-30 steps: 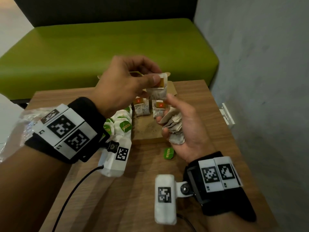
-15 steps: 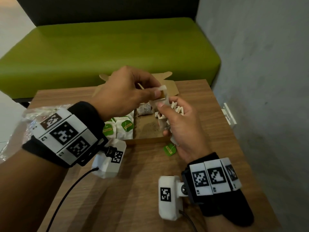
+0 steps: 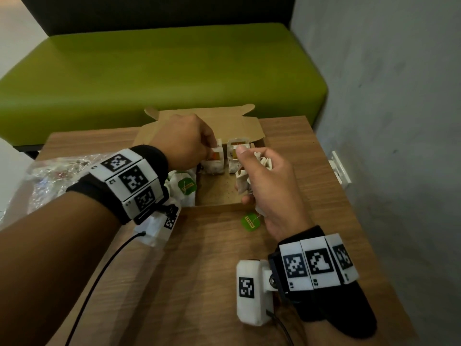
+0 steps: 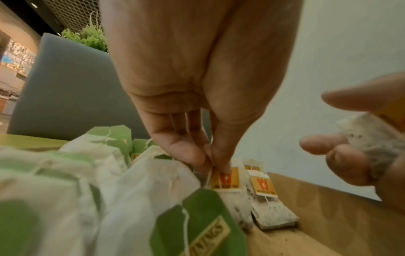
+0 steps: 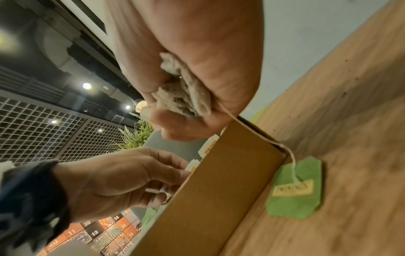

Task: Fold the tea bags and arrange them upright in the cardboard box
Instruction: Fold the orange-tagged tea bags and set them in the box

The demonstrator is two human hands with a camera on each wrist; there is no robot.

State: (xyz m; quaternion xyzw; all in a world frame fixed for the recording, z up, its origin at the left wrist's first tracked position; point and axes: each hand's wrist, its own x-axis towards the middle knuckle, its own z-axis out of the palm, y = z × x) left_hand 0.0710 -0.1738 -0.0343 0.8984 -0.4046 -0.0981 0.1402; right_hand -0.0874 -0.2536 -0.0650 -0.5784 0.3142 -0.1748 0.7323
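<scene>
From the head view, the left hand (image 3: 184, 143) pinches a folded orange-tagged tea bag (image 3: 215, 159) upright at the far end of the open cardboard box (image 3: 219, 193), which sits at the worktop's (image 3: 199, 270) far edge, while the right hand (image 3: 272, 186) clutches a bundle of tea bags (image 3: 245, 178) over the box's right side. In the left wrist view, the thumb and fingertips (image 4: 197, 161) nip the orange tag (image 4: 225, 180) beside another standing bag (image 4: 263, 188), with green-tagged bags (image 4: 131, 199) heaped left. The right wrist view shows curled fingers gripping the crumpled bags (image 5: 181, 97), a string trailing over the box wall (image 5: 219, 181) to a green tag (image 5: 295, 188) on the worktop.
</scene>
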